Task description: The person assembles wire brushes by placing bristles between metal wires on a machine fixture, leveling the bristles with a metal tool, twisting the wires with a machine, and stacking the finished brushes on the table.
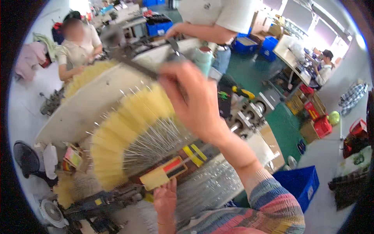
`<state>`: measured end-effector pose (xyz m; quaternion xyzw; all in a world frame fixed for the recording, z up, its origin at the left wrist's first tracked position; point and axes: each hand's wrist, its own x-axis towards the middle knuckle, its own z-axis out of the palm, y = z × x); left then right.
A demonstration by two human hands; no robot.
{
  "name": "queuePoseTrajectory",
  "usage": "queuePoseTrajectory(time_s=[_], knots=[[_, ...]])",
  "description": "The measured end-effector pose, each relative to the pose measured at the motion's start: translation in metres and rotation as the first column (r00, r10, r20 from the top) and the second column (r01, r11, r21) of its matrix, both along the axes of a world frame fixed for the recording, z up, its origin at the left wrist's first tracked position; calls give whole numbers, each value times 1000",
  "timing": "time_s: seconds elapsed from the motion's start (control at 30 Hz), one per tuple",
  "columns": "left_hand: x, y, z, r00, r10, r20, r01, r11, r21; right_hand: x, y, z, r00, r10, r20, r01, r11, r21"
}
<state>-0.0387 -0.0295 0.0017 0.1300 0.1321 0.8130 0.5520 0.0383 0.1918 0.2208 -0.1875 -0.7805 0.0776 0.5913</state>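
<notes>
Blurred right fingers (178, 74), upper centre, curl around a long dark bar (141, 68). Left fingers (168, 188), grip unclear, touch a yellow rectangular block (155, 179) below centre.

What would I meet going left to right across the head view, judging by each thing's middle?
White fan, yellow pleated arc, your left hand, your right hand, lower-right blue bin, hanging plaid cloth.

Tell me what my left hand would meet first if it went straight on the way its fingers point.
Most likely the flat yellow box with red and dark strips, just beyond your left hand; they may already touch.
</notes>
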Motion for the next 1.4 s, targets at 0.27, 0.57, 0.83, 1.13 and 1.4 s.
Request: queuePoseTrajectory(time_s=[0.27, 0.57, 0.83, 1.13, 1.4], knots=[[21, -4, 9, 999, 13, 35, -7, 987, -160, 45, 7, -102, 971, -167, 170, 216, 918, -333], [14, 10, 5, 881, -96, 464, 91, 995, 33, 83, -11, -99, 893, 209, 398, 1, 884, -467], [20, 8, 19, 993, 29, 118, -14, 991, -131, 39, -76, -134, 755, 497, 428, -280, 834, -475], [22, 8, 22, 974, 6, 225, 13, 996, -83, 48, -74, -135, 763, 391, 515, -200, 900, -387], [18, 8, 23, 984, 2, 180, 13, 997, -82, 62, -62, -135, 689, 422, 590, -209, 894, -396]])
